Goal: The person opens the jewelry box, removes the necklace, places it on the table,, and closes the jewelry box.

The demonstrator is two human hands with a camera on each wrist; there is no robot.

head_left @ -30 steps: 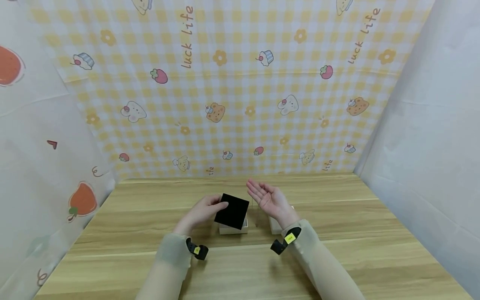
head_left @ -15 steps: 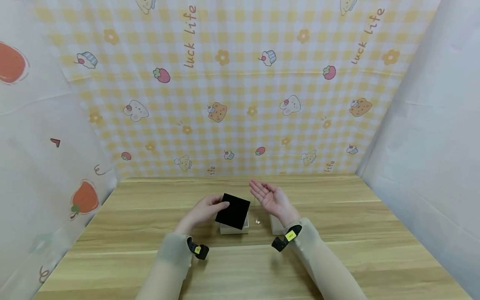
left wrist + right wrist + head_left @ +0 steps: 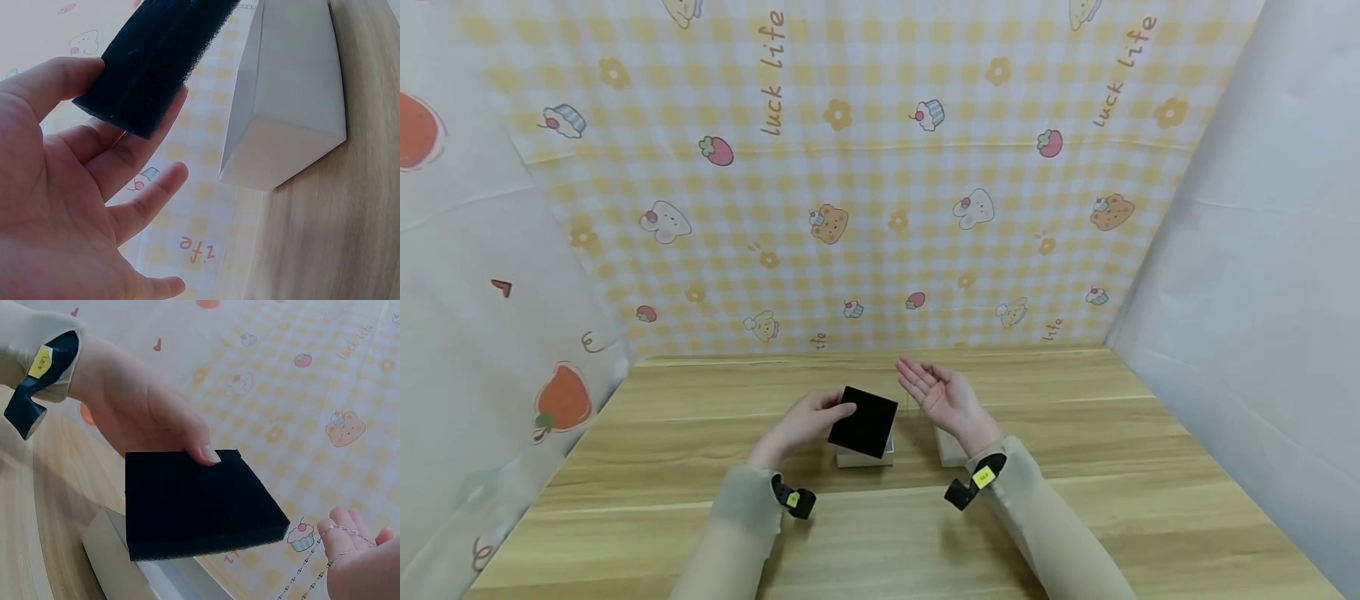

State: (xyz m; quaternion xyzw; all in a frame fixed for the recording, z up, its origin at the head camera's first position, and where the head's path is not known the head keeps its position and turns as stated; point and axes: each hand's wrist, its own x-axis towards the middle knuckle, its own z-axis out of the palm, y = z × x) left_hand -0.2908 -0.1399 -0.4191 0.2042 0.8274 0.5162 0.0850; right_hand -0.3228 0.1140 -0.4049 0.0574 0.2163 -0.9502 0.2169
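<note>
One left hand (image 3: 805, 421) with pinched black foam pad (image 3: 863, 423); right hand (image 3: 951, 408) with draped silver chain (image 3: 306, 559).
Held above white box (image 3: 866, 459) on table (image 3: 880, 533): pad. Laid across straight fingers: chain. Partly hidden by right hand: white item (image 3: 951, 454).

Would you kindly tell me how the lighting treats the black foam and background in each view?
Head: the foam looks flat black, surface detail lost; left wrist: its porous edge shows, the cloth behind is washed out; right wrist: its face is nearly featureless, and the table is softly shadowed.
</note>
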